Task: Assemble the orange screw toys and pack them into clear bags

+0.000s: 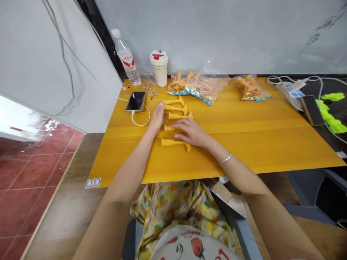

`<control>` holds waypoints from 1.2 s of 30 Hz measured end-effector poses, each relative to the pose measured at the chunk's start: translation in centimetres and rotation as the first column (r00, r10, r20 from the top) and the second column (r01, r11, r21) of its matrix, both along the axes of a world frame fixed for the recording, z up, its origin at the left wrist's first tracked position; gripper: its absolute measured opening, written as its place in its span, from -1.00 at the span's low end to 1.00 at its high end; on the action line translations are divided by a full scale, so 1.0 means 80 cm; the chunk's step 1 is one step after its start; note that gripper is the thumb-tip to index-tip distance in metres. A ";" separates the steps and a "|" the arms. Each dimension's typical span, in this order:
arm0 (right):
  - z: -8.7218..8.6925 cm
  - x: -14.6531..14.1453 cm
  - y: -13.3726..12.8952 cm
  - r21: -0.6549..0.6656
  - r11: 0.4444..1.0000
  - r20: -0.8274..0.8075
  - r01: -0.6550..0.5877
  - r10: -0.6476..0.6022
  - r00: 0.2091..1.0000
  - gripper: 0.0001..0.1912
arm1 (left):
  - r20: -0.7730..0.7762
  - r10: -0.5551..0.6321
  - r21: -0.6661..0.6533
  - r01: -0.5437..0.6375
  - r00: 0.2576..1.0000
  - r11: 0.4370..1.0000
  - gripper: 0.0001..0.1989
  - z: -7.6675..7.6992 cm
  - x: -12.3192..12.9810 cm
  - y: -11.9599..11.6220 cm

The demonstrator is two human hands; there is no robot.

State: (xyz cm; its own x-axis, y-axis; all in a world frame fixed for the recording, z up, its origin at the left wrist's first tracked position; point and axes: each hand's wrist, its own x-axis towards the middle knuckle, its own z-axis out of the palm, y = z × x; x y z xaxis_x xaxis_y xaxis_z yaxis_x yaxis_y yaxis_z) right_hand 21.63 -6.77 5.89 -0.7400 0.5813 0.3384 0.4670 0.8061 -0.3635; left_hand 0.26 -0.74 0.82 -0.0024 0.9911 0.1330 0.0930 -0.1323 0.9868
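Observation:
Several orange plastic toy hammers lie in a column on the table, handles to the left and heads to the right. My left hand point(157, 117) rests on its edge, fingers stretched and together, beside the handle ends of the far toy hammers point(176, 108). My right hand point(193, 131) is over another toy hammer point(168, 128), its thumb and fingers on either side of the handle; the palm hides the head. Closest to me, just below the right thumb, lies a further toy hammer point(175, 142).
Along the wall stand a water bottle point(127, 61) and a lidded cup point(159, 68), with clear bags of orange pieces point(207, 85) and another bag point(251, 88). A phone point(136, 101) on a white cable lies left; a second phone point(312, 110) and cables lie right.

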 end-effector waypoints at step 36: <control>-0.024 0.043 0.049 -0.176 0.889 -0.104 0.422 -0.443 0.890 -0.61 | -0.416 0.184 0.039 -0.184 0.891 0.982 -0.65 0.029 -0.024 0.087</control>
